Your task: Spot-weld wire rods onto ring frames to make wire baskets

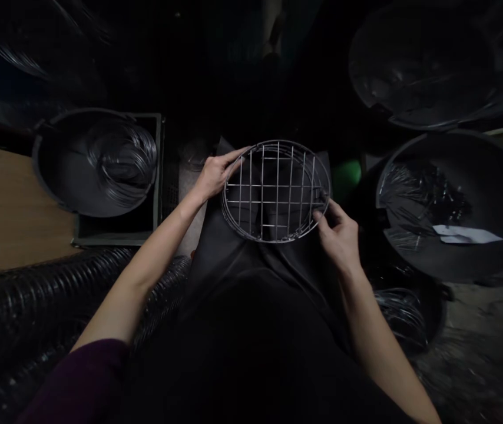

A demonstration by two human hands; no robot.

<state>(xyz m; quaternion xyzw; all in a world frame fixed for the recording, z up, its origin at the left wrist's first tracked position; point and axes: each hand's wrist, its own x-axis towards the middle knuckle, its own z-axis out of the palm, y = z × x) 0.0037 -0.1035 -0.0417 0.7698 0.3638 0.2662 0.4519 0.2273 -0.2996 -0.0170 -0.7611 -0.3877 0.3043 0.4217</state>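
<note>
A round wire grid (276, 191) with crossing metal bars sits over my lap on a dark apron. My left hand (215, 174) grips its left rim, thumb on top and fingers curled under. My right hand (338, 232) pinches the right rim where the ring wires meet, fingers closed on the metal.
A black tub (57, 176) holding coiled wire rings (123, 162) stands at the left in a dark crate beside a wooden tabletop (4, 206). Two big black tubs (499, 200) with wire pieces stand at the right. Rolled wire mesh (35, 300) lies at lower left.
</note>
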